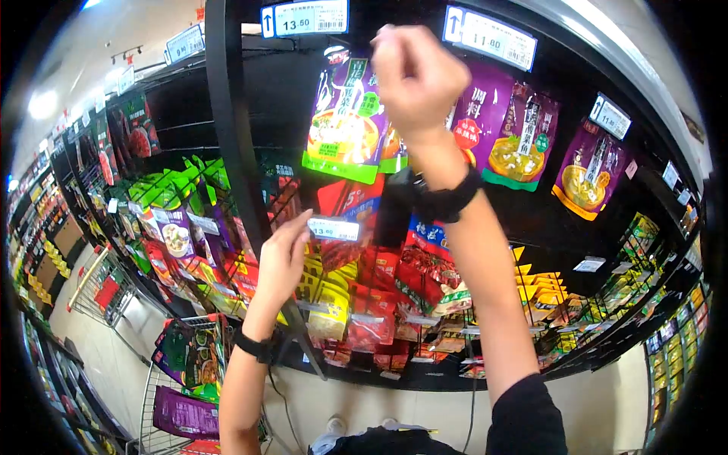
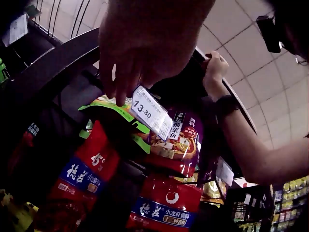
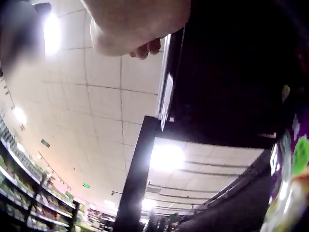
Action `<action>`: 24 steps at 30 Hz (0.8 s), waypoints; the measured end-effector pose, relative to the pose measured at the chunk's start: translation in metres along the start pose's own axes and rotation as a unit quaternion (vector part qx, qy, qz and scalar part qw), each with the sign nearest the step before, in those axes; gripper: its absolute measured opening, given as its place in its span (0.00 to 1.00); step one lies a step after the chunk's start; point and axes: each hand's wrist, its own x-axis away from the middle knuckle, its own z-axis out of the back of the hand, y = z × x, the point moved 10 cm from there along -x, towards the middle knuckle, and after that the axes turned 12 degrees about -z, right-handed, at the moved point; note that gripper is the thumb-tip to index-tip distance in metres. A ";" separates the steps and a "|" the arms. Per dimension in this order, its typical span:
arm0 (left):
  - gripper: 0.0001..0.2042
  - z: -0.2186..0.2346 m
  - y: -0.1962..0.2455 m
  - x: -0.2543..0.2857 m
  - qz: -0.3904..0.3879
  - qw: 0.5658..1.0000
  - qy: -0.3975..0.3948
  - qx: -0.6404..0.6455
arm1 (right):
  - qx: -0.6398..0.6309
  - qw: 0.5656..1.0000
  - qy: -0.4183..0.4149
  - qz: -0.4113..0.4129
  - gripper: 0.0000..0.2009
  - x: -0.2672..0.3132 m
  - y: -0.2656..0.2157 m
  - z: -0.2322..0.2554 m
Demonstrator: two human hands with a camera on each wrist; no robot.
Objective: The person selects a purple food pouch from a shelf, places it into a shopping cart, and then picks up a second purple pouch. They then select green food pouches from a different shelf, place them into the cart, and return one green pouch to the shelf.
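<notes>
My right hand [image 1: 413, 72] is raised high, its fingers curled at the top edge of a hanging purple and green pouch [image 1: 345, 125] by the peg under the top rail. The left wrist view shows that hand [image 2: 215, 67] closed above the same pouch [image 2: 169, 140]. In the right wrist view the curled fingers [image 3: 140, 21] fill the top and the pouch [image 3: 289, 193] sits at the right edge. My left hand [image 1: 284, 254] reaches up lower down, straight fingers [image 2: 125, 82] touching a white 13.80 price tag [image 2: 152, 113] on a peg end [image 1: 334, 228].
Red pouches [image 1: 371, 303] hang below the tag, and more purple pouches [image 1: 516, 136] hang to the right. A black shelf upright [image 1: 235, 152] stands left of my hands. A wire shopping cart [image 1: 182, 379] with packets stands at lower left. Shelf price labels [image 1: 303, 17] line the top rail.
</notes>
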 end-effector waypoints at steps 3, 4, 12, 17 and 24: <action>0.18 -0.004 -0.001 0.003 0.009 1.000 -0.021 0.021 | -0.002 1.000 -0.020 -0.020 0.07 0.029 -0.006 -0.024; 0.20 -0.005 0.000 0.005 0.025 0.999 -0.027 0.037 | -0.026 0.999 -0.016 -0.035 0.06 0.036 -0.011 -0.027; 0.25 0.026 0.023 0.107 0.079 0.995 -0.039 -0.037 | -0.165 0.927 -0.225 -0.252 0.03 0.124 -0.105 0.019; 0.19 0.063 0.015 0.277 0.293 0.944 -0.101 -0.117 | -0.190 0.779 -0.449 -0.394 0.01 0.277 -0.151 -0.010; 0.21 0.194 0.062 0.485 0.531 0.744 -0.073 -0.399 | -0.184 0.630 -0.641 -0.398 0.06 0.442 -0.235 -0.039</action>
